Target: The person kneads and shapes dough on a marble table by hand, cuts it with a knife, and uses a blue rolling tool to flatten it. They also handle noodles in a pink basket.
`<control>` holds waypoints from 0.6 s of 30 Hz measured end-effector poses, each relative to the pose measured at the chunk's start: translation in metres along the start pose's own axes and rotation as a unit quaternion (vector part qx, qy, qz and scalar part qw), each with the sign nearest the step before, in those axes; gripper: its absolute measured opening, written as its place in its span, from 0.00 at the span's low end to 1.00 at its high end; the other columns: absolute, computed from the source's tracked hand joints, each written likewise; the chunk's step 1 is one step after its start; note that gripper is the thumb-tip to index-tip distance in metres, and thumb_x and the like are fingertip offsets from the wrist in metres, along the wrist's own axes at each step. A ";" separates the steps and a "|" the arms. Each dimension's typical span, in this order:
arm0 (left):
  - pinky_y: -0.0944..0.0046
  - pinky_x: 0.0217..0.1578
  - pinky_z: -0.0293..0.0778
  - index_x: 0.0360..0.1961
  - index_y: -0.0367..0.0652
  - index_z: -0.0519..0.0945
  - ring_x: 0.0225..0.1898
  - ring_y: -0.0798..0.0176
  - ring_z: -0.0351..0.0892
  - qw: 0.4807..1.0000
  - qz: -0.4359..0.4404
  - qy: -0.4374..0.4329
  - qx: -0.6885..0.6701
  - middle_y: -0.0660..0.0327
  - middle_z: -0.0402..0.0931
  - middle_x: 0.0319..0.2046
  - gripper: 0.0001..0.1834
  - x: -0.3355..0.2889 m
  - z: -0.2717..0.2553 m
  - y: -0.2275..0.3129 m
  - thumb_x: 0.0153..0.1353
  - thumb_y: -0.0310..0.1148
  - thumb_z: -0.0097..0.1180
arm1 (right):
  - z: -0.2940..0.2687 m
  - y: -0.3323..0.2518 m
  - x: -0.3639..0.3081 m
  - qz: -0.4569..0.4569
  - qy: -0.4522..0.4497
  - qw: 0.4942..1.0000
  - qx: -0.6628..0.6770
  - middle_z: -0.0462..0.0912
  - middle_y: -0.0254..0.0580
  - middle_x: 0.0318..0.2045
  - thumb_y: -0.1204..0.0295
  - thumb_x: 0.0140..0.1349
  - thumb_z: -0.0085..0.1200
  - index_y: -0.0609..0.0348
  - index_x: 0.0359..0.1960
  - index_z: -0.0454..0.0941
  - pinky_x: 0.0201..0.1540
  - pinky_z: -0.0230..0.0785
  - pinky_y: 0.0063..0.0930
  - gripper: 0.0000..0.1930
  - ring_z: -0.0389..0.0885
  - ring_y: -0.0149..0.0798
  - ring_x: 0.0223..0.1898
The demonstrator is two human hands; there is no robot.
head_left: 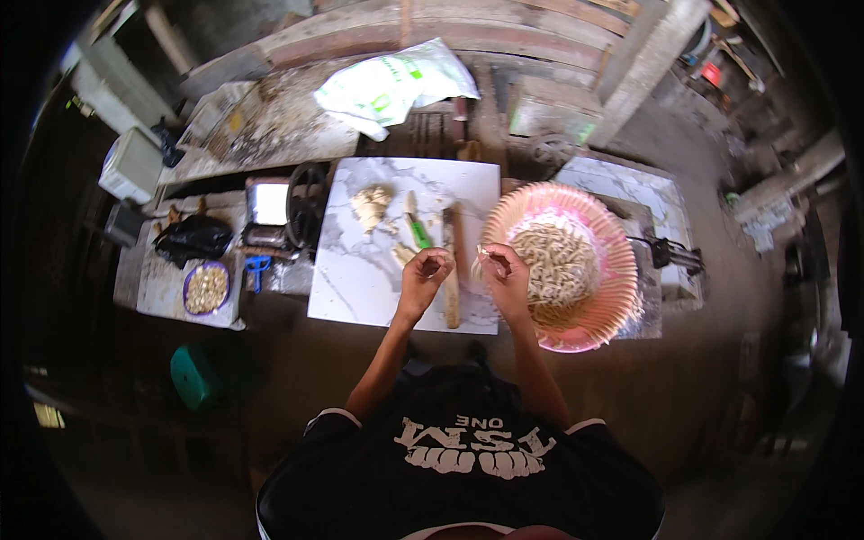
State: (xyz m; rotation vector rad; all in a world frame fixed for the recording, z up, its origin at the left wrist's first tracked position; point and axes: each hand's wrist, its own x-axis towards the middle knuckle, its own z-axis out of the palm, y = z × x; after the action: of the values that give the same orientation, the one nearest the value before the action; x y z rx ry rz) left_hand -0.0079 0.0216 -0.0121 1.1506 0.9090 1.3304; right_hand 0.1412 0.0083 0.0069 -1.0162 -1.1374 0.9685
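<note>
My left hand (426, 277) is curled in a pinch over the white marbled board (360, 297); what it holds, if anything, I cannot make out. Across from it my right hand (508, 281) is closed at the fingertips, with a small pale dough piece (481, 253) showing there. Between and beyond the hands lie a wooden stick (452, 301) and a knife with a green handle (419, 234). A lump of pale dough (371, 207) rests farther left. A cut dough strip (402, 255) lies beside my left hand. Right of my right hand, a pink ribbed basket (616, 270) holds many finger-shaped dough pieces (553, 261).
At left stand a purple bowl of pale pieces (207, 288), a black plastic bag (193, 238), a blue tool (257, 270) and a dark wheel (307, 205). A white-green sack (396, 88) lies at the back. A green stool (193, 378) stands on the floor, lower left.
</note>
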 end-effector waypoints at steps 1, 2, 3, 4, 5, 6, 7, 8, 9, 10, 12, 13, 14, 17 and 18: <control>0.79 0.28 0.62 0.34 0.39 0.72 0.25 0.80 0.64 1.000 0.014 -0.027 -0.006 0.71 0.67 0.23 0.10 0.003 0.011 0.002 0.49 0.20 0.54 | -0.006 -0.009 -0.001 -0.012 0.010 1.000 -0.004 0.74 0.34 0.30 0.82 0.50 0.51 0.65 0.35 0.70 0.36 0.64 0.14 0.09 0.71 0.23 0.33; 0.80 0.27 0.62 0.34 0.40 0.72 0.24 0.80 0.64 0.998 0.029 -0.053 -0.012 0.71 0.67 0.24 0.10 0.007 0.022 0.002 0.48 0.20 0.53 | -0.013 -0.017 -0.003 -0.018 0.024 0.999 -0.017 0.74 0.34 0.30 0.82 0.50 0.50 0.65 0.35 0.70 0.36 0.64 0.14 0.09 0.71 0.23 0.32; 0.78 0.26 0.62 0.34 0.40 0.72 0.24 0.79 0.64 0.996 0.047 -0.081 -0.008 0.69 0.67 0.25 0.10 0.011 0.031 0.001 0.48 0.20 0.54 | -0.020 -0.023 -0.005 -0.023 0.036 0.999 -0.028 0.74 0.34 0.29 0.82 0.50 0.50 0.65 0.35 0.70 0.36 0.64 0.14 0.09 0.71 0.23 0.32; 0.78 0.26 0.62 0.34 0.40 0.72 0.23 0.77 0.64 0.992 0.074 -0.100 0.035 0.68 0.68 0.26 0.10 0.014 0.042 0.001 0.48 0.21 0.54 | -0.026 -0.027 -0.006 -0.028 0.048 0.998 -0.039 0.74 0.34 0.29 0.83 0.50 0.50 0.65 0.35 0.70 0.35 0.64 0.14 0.09 0.71 0.22 0.31; 0.77 0.26 0.63 0.35 0.40 0.73 0.23 0.76 0.65 0.985 0.102 -0.117 0.078 0.67 0.69 0.26 0.10 0.017 0.052 0.001 0.49 0.22 0.53 | -0.033 -0.028 -0.007 -0.044 0.062 0.995 -0.063 0.74 0.33 0.28 0.83 0.50 0.50 0.65 0.34 0.71 0.34 0.64 0.14 0.09 0.72 0.21 0.30; 0.76 0.26 0.63 0.35 0.40 0.73 0.23 0.74 0.66 0.975 0.129 -0.134 0.118 0.65 0.69 0.27 0.10 0.019 0.063 0.005 0.49 0.23 0.53 | -0.040 -0.032 -0.008 -0.037 0.072 0.994 -0.068 0.74 0.32 0.28 0.83 0.51 0.50 0.64 0.34 0.71 0.34 0.64 0.14 0.08 0.71 0.21 0.30; 0.72 0.29 0.65 0.36 0.40 0.73 0.27 0.68 0.70 0.968 0.096 -0.161 0.168 0.61 0.72 0.31 0.10 0.019 0.069 0.011 0.51 0.26 0.52 | -0.047 -0.038 -0.010 -0.029 0.081 0.994 -0.072 0.74 0.32 0.28 0.83 0.51 0.49 0.64 0.34 0.71 0.34 0.64 0.14 0.08 0.71 0.22 0.30; 0.71 0.30 0.66 0.37 0.40 0.73 0.29 0.67 0.71 0.962 0.106 -0.182 0.172 0.60 0.72 0.32 0.10 0.019 0.076 0.013 0.51 0.27 0.51 | -0.053 -0.042 -0.011 -0.021 0.088 0.993 -0.075 0.74 0.31 0.28 0.83 0.51 0.49 0.63 0.34 0.71 0.34 0.64 0.14 0.08 0.71 0.22 0.30; 0.71 0.32 0.66 0.37 0.40 0.73 0.31 0.66 0.71 0.956 0.116 -0.203 0.176 0.59 0.72 0.33 0.10 0.019 0.082 0.015 0.52 0.27 0.51 | -0.058 -0.044 -0.012 -0.020 0.103 0.991 -0.078 0.75 0.31 0.27 0.83 0.51 0.49 0.64 0.35 0.71 0.32 0.65 0.14 0.08 0.72 0.22 0.29; 0.70 0.33 0.67 0.38 0.40 0.73 0.34 0.64 0.72 0.950 0.126 -0.223 0.180 0.57 0.73 0.34 0.11 0.019 0.088 0.019 0.52 0.28 0.51 | -0.063 -0.045 -0.012 -0.017 0.106 0.991 -0.075 0.75 0.32 0.27 0.83 0.51 0.49 0.64 0.35 0.72 0.32 0.65 0.15 0.08 0.72 0.22 0.29; 0.69 0.36 0.67 0.40 0.37 0.71 0.37 0.66 0.72 0.950 0.063 -0.279 0.125 0.57 0.73 0.34 0.13 0.013 0.095 0.030 0.52 0.27 0.51 | -0.070 -0.046 -0.013 -0.012 0.109 0.992 -0.065 0.75 0.32 0.27 0.83 0.51 0.49 0.65 0.35 0.72 0.32 0.65 0.15 0.09 0.72 0.22 0.29; 0.69 0.37 0.67 0.40 0.36 0.70 0.36 0.67 0.72 0.948 0.055 -0.296 0.103 0.58 0.73 0.34 0.13 0.009 0.098 0.033 0.52 0.27 0.51 | -0.071 -0.048 -0.014 -0.006 0.112 0.991 -0.077 0.76 0.33 0.27 0.83 0.51 0.50 0.65 0.35 0.72 0.32 0.66 0.15 0.09 0.72 0.22 0.29; 0.69 0.37 0.67 0.41 0.35 0.70 0.36 0.67 0.72 0.945 0.047 -0.312 0.080 0.58 0.73 0.33 0.14 0.007 0.100 0.034 0.52 0.26 0.51 | -0.070 -0.051 -0.015 0.000 0.114 0.990 -0.088 0.76 0.34 0.27 0.83 0.51 0.50 0.66 0.35 0.73 0.32 0.66 0.15 0.09 0.73 0.23 0.29; 0.73 0.36 0.68 0.39 0.34 0.70 0.37 0.71 0.71 0.957 0.001 -0.280 0.079 0.59 0.73 0.33 0.12 0.002 0.095 0.023 0.52 0.24 0.50 | -0.065 -0.055 -0.017 0.012 0.109 0.986 -0.129 0.77 0.36 0.28 0.83 0.50 0.51 0.67 0.35 0.73 0.33 0.66 0.15 0.09 0.73 0.23 0.30; 0.74 0.36 0.68 0.38 0.34 0.70 0.37 0.72 0.71 0.963 -0.036 -0.263 0.053 0.59 0.73 0.33 0.11 -0.001 0.095 0.020 0.52 0.24 0.50 | -0.065 -0.054 -0.019 0.017 0.106 0.983 -0.146 0.77 0.37 0.28 0.83 0.50 0.51 0.67 0.35 0.73 0.34 0.66 0.15 0.09 0.73 0.24 0.31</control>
State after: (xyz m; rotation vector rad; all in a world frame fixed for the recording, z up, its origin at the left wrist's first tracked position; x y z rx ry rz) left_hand 0.0786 0.0090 0.0293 1.4483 0.6262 0.8569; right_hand 0.2068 -0.0320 0.0469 -1.3450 -1.1044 0.7104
